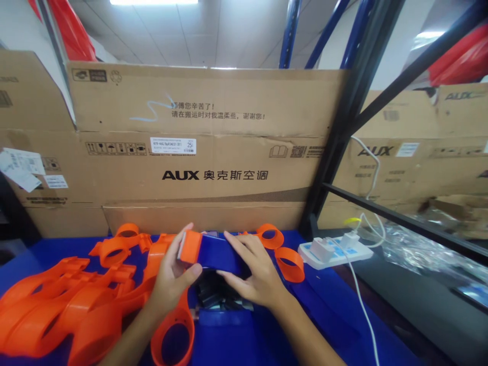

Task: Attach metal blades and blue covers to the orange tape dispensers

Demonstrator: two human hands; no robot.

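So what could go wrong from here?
The orange piece could slip from the left hand's grip and drop among the black pieces. Orange parts crowd the left side, so a sweep might knock some. The cord crosses the table's right side and might snag.
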